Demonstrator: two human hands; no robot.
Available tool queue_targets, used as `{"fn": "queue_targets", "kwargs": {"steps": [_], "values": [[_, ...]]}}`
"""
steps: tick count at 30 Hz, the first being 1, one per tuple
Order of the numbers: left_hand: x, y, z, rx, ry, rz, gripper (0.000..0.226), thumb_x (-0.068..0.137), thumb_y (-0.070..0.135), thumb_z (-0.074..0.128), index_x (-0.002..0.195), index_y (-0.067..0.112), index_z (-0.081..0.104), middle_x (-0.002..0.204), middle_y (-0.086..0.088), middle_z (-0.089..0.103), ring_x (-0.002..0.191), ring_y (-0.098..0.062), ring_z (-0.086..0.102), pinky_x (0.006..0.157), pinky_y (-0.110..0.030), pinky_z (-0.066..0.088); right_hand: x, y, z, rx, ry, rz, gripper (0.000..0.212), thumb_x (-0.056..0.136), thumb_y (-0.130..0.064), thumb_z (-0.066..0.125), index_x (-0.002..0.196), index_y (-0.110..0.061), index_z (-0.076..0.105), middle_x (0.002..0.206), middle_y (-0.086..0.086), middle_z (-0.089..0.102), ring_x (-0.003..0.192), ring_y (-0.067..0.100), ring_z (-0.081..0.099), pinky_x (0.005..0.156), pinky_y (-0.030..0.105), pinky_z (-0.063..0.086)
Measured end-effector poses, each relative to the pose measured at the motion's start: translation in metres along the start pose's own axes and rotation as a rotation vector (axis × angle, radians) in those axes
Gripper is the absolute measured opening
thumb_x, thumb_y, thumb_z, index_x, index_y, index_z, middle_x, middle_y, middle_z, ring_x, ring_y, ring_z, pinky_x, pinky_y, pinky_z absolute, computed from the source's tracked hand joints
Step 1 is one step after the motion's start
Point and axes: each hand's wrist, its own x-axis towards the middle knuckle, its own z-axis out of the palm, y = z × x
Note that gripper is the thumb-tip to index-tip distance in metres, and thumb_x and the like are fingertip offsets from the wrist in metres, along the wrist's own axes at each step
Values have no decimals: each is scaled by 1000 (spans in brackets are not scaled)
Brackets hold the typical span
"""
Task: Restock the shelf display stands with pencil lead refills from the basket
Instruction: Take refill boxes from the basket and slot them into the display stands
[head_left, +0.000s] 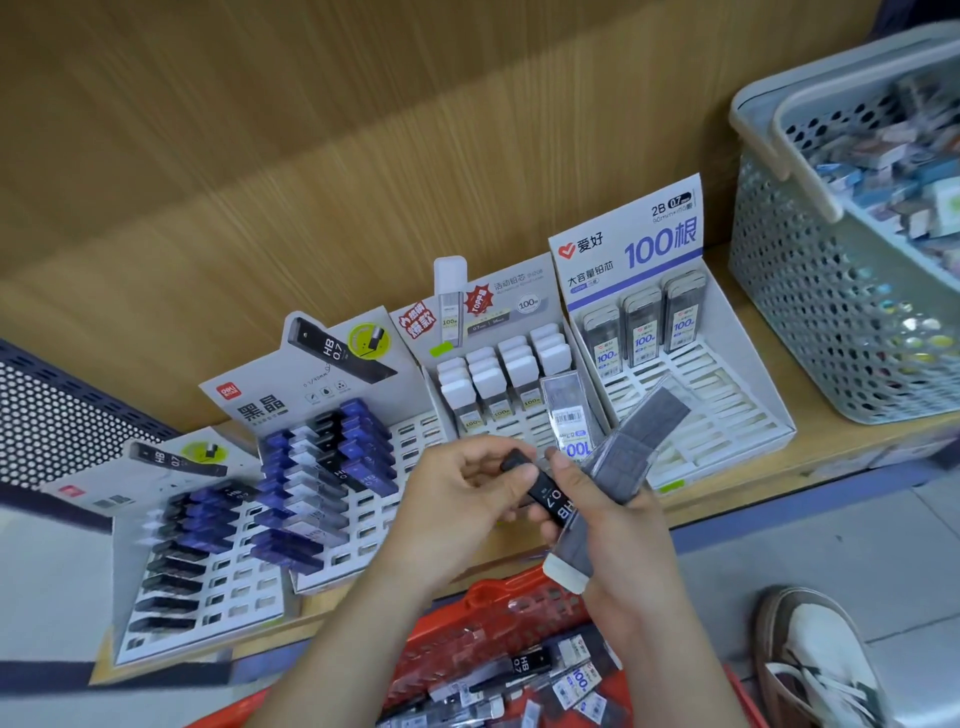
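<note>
**A:** Four cardboard display stands on the wooden shelf (753, 475) above the red mesh basket (498, 597). How full are they?

**B:** All only partly. The white 2B stand (727, 415), up and to the right of the basket, has just three clear cases in its back row, and every slot in front is bare. The grey stand with white-capped cases (509, 312), straight above the basket, is filled at the back and bare along the front. The stand of blue and black cases (270, 400), up and to the left, has bare columns on the side nearer the basket. The smaller stand (104, 488) farthest left of the basket shows many open slots too.

**A:** And the hands?

**B:** Both are just above the basket. The left grip (467, 483) pinches the cap end of a black HB 0.7 refill case (545, 496). The right grip (618, 540) clasps that case's lower part along with a fan of clear grey refill cases (639, 441).

**A:** So how much is left?

**B:** Most of it, I'd judge. Loose refills are heaped in the basket, and there are open slots in every stand. The black case probably belongs in one of the two stands to the left.
</note>
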Motion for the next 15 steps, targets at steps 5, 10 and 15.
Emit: {"fn": "queue_targets", "kwargs": {"steps": [5, 10, 15], "values": [[-8, -2, -12, -288, 209, -17, 9, 88, 2, 60, 92, 6, 67, 68, -5, 68, 62, -18, 65, 63, -26, 56, -1, -6, -7, 38, 34, 8, 16, 89, -17, 68, 97, -4, 69, 82, 11, 75, 63, 20, 71, 48, 22, 51], [-16, -1, -15, -446, 260, -49, 13, 75, 5, 69, 86, 6, 63, 71, -13, 69, 70, -24, 70, 66, -26, 57, -5, -8, -3, 32, -43, -38, 12, 86, -15, 68, 91, -5, 71, 83, 13, 75, 71, 19, 71, 50, 20, 50], [-30, -7, -6, -95, 126, -34, 37, 79, -6, 70, 104, 20, 64, 72, -4, 70, 66, -15, 65, 63, -24, 53, -5, -1, 7, -102, -70, -112, 18, 85, -9, 71, 67, -10, 73, 65, 9, 68, 58, 17, 62, 52, 25, 51]]}}
